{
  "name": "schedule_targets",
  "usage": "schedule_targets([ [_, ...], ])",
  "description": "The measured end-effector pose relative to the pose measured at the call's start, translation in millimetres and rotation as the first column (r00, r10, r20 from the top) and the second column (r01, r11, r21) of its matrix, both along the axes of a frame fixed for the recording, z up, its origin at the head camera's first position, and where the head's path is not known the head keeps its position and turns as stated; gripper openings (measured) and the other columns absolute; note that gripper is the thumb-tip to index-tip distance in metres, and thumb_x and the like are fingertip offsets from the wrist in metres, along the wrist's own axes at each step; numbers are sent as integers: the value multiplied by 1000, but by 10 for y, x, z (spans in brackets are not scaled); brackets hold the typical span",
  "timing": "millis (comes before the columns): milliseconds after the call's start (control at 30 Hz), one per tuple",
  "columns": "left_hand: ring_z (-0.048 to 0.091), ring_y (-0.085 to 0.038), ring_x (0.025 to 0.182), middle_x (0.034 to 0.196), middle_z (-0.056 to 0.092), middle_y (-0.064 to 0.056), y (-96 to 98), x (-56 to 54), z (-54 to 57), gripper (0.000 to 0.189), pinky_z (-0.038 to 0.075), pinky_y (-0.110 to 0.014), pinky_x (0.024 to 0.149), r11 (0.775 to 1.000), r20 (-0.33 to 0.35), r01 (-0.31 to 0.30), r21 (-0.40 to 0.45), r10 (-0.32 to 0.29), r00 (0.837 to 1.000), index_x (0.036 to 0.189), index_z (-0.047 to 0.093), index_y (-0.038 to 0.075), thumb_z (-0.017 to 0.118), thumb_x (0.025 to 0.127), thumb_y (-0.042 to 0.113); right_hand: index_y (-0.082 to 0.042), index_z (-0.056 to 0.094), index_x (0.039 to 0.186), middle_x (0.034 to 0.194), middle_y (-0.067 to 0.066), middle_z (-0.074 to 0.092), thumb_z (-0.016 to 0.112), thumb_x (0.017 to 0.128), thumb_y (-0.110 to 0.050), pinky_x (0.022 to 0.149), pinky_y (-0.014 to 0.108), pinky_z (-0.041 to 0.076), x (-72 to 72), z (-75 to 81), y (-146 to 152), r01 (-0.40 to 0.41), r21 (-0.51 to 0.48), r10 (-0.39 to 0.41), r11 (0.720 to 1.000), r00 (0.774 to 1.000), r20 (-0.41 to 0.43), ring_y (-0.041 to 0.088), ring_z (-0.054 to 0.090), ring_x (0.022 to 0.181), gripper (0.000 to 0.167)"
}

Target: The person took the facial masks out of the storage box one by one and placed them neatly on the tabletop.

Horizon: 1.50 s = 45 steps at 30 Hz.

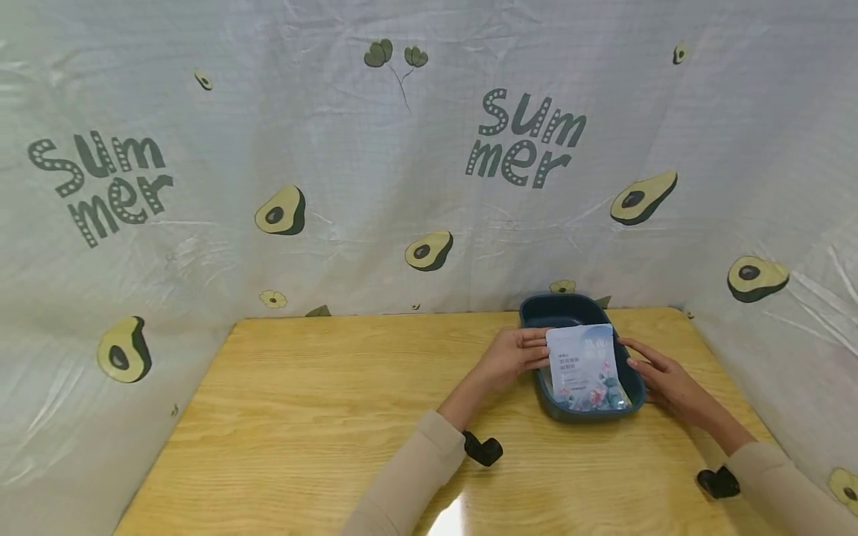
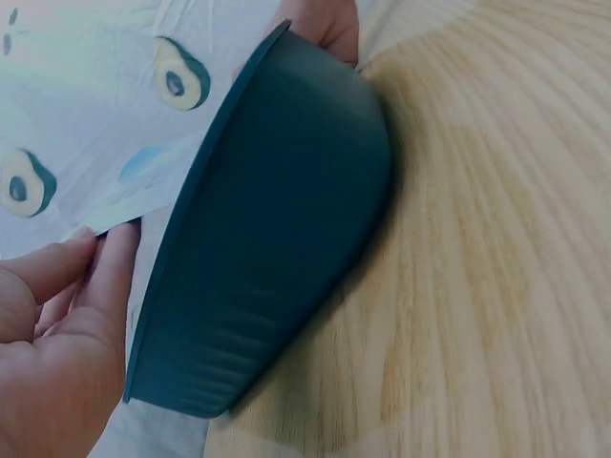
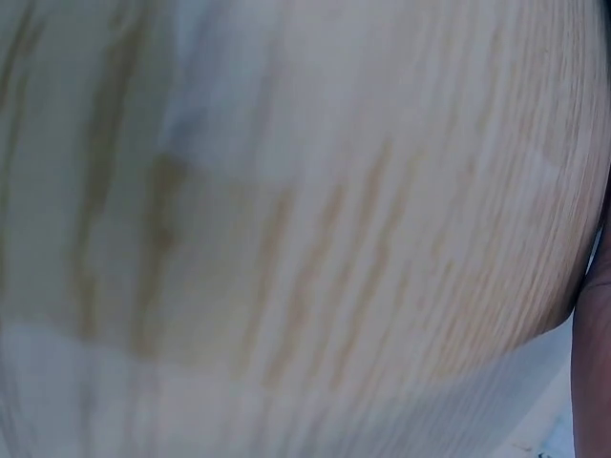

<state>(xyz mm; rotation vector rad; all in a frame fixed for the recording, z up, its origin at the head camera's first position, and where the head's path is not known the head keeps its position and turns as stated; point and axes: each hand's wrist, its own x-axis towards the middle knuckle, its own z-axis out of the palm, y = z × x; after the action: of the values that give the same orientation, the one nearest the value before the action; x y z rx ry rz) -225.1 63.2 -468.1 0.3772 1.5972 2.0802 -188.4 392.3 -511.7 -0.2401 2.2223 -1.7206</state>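
A flat pale-blue sachet (image 1: pixel 582 368) with printed text and pink flowers leans over a dark teal plastic basin (image 1: pixel 568 414). Its lower end lies inside the basin. My left hand (image 1: pixel 513 357) pinches the sachet's left edge between thumb and fingers, as the left wrist view also shows with the left hand (image 2: pixel 72 334) beside the basin's outer wall (image 2: pixel 277 181). On the basin's right side, my right hand (image 1: pixel 673 383) touches the rim with fairly straight fingers. Only a sliver of the right hand (image 3: pixel 592 353) shows in the right wrist view.
The basin stands near the back right of a light wooden table (image 1: pixel 322 424). Behind the table hangs a white cloth (image 1: pixel 348 149) printed with avocados and lettering, which also runs down both sides. Black wrist mounts (image 1: pixel 484 450) sit at the sleeves.
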Motion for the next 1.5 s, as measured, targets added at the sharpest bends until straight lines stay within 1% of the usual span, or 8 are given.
schedule_targets([
  [267,74,-18,88,106,75,-14,59,89,6,24,63,-31,79,991,17,-127,-34,127,992,118,73,-6,66,96,-2,-24,20,164,165,32,-1,40,112,-33,89,32,60,10,-18,-13,-12,-21,13,1000,1000,9,-12,54,115,57],
  [433,76,-21,81,100,76,-15,91,153,27,21,63,-30,72,987,-10,-157,-33,157,988,114,74,-7,67,96,-1,-27,20,164,165,30,0,40,112,-34,89,31,60,27,-26,-1,1,-9,-1,1000,1000,14,-14,52,116,56],
  [567,76,-23,85,101,76,-14,121,203,16,21,63,-31,73,980,-19,-196,-35,196,980,114,75,-6,69,94,-1,-27,19,164,165,30,0,40,112,-35,90,31,60,52,-60,-8,0,3,0,1000,1000,5,-14,52,115,57],
  [733,75,-25,95,105,76,-16,168,235,9,25,63,-33,80,977,-17,-214,-11,214,977,116,74,-5,71,92,-4,-27,19,165,165,30,1,39,112,-33,89,32,60,58,-58,-21,-5,-17,5,1000,1000,-7,-12,54,116,56],
  [1033,75,-19,90,100,77,-12,205,256,26,17,63,-33,79,971,-75,-230,-65,225,971,110,75,-3,71,94,0,-25,16,165,165,32,1,40,112,-36,90,30,60,59,-19,-31,14,8,-15,1000,1000,7,-15,52,114,59],
  [1300,75,-17,86,98,77,-11,130,219,137,17,63,-31,78,966,-88,-259,5,258,962,109,77,0,72,93,0,-25,18,165,165,31,-2,39,112,-35,89,29,59,51,-16,-40,-1,0,1,1000,1000,13,-14,52,114,58],
  [1367,74,-15,85,100,77,-13,80,196,200,19,63,-31,79,965,-93,-260,27,262,961,112,76,-2,71,93,0,-25,18,165,165,31,-1,39,112,-35,90,29,59,54,-13,-43,3,19,-3,1000,1000,11,-7,52,120,58],
  [1500,74,-14,85,107,75,-19,-58,118,358,25,62,-33,84,967,-106,-245,66,251,962,119,72,-6,70,94,-1,-24,19,164,165,31,2,40,112,-38,90,28,58,72,3,-38,14,85,-12,996,1000,-15,34,42,140,58],
])
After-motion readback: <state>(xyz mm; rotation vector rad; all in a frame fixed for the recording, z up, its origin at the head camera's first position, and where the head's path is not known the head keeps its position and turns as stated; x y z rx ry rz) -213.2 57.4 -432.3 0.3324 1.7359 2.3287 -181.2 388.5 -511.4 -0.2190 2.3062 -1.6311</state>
